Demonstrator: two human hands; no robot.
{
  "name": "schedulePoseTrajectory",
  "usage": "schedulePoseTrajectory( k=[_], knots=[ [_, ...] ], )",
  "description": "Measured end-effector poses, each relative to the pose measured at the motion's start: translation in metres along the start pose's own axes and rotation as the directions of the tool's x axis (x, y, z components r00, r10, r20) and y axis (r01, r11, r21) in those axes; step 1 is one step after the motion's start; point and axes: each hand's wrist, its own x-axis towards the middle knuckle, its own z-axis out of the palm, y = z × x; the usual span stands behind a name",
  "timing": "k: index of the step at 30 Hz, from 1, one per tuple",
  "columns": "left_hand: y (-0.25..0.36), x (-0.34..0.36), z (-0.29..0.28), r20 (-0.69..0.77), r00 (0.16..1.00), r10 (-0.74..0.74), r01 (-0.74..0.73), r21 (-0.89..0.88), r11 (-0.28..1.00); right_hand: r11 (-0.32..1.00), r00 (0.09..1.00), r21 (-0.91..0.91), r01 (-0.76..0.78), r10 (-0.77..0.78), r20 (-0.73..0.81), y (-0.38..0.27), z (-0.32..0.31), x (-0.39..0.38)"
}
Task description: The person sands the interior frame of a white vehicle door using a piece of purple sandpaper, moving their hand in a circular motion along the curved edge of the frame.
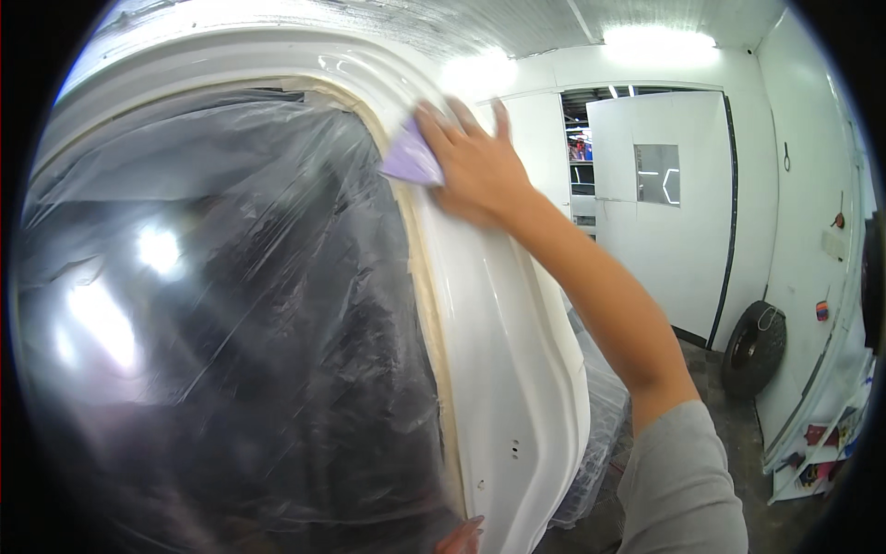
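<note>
In front of me stands a glossy white vehicle door (480, 369) with a wide curved frame. My right hand (475, 166) is on the upper corner of that frame, slightly blurred, with its arm reaching up from the lower right. Under its fingers is a folded purple sheet (413, 157), pressed against the white surface beside the masked opening; whether it is cloth or abrasive paper I cannot tell. Only the fingers of my left hand (459, 537) show at the bottom edge. They are stretched out and rest on the door beside the masking tape.
Clear plastic film (231, 305) covers the dark window opening, edged with beige masking tape (426, 314). Plastic sheeting (591, 434) hangs beyond the door edge. A tire (755, 349) leans on the wall near a white door panel (674, 222). A low shelf (821, 466) stands at right.
</note>
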Motion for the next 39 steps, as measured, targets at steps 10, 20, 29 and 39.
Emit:
schedulePoseTrajectory(
  k=[10, 20, 29, 39],
  knots=[
    [-0.081, -0.051, 0.023, -0.121, 0.967, 0.225, -0.176, 0.322, 0.93, 0.974, 0.995, -0.209, 0.093, -0.084, 0.049, 0.018, -0.015, 0.031],
    [-0.088, -0.074, 0.039, -0.117, 0.99, 0.081, -0.043, 0.298, 0.954, 0.931, 0.986, -0.327, 0.163, -0.168, 0.013, 0.028, -0.016, 0.05],
    [-0.018, -0.053, 0.02, -0.152, 0.963, -0.22, 0.16, -0.333, 0.929, 0.956, 0.978, -0.276, 0.101, -0.045, 0.202, 0.002, -0.028, -0.08],
    [0.089, 0.085, -0.1, -0.405, 0.702, 0.586, -0.54, 0.234, 0.809, 0.988, 0.872, -0.005, -0.155, 0.14, 0.469, -0.082, -0.05, -0.282]
  ],
)
